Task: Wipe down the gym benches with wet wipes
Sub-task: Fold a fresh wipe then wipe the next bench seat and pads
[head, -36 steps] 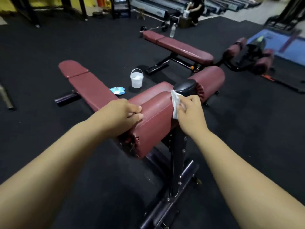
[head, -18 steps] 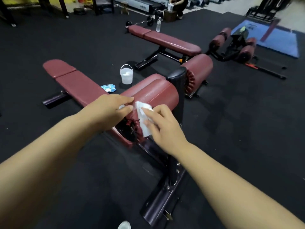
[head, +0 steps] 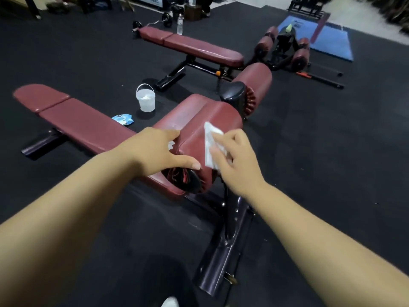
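**Wipe pressed flat on the near roller, the pad's length running away from the fingertips**

The wet wipe (head: 210, 145) lies crumpled on the upper right flank of the maroon roller pad (head: 218, 117), close to the roller's near end. The right hand (head: 238, 161) holds it there with fairly straight fingers laid over it, pressing rather than pinching; the wipe's top edge sticks out past the fingertips.

Across the roller from that press, the left hand (head: 155, 151) brackets the same near end. Its fingers, spread and only slightly bent, reach over the top, and the thumb lies along the end rim. It seems to be steadying the pad, not clamping it.

The roller's long axis runs from the two hands up and away toward the black cap (head: 233, 93). Most of its surface therefore lies beyond the wipe, and the right hand is the nearer one to it. A stroke would probably go along that axis, away from the body.

Beyond the cap sits the far roller (head: 254, 82). Out past the left hand stretches the long bench pad (head: 84, 125), with a wipes pack (head: 122, 119) and a white bucket (head: 145, 99) on the floor behind it. A second bench (head: 194, 47) stands farther off.
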Motion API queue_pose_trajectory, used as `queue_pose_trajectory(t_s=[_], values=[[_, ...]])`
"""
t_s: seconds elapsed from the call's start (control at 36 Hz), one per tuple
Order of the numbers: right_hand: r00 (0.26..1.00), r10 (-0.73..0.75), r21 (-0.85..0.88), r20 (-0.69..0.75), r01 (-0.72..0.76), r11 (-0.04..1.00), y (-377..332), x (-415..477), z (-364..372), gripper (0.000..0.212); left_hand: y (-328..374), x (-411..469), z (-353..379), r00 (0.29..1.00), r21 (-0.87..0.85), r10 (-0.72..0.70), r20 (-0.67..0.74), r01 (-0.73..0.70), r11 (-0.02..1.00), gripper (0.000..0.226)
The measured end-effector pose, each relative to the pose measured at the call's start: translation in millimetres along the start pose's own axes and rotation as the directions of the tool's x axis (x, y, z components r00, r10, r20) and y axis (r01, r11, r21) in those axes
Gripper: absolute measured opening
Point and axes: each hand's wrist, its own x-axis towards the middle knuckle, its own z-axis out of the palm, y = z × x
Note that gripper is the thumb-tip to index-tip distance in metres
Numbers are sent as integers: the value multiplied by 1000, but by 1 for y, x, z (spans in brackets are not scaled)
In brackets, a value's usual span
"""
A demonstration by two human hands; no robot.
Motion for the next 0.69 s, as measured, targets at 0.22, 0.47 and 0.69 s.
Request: queue_pose_trajectory(t_s=[0.22, 0.47, 0.69], values=[[1000, -5, -154, -11, 3, 988, 29, 35, -5, 25, -30, 9, 9, 1000, -157, 6, 30, -1, 988, 106], [952, 297, -110, -78, -304, 946, 43, 50, -3, 22, -30, 0, 8, 974, -139, 136, -179, -162, 977, 73], [998, -67, -86, -11, 66, 994, 6, -10, 1, 31, -19, -5, 11, 960, 66, 220, -175, -211, 975, 95]])
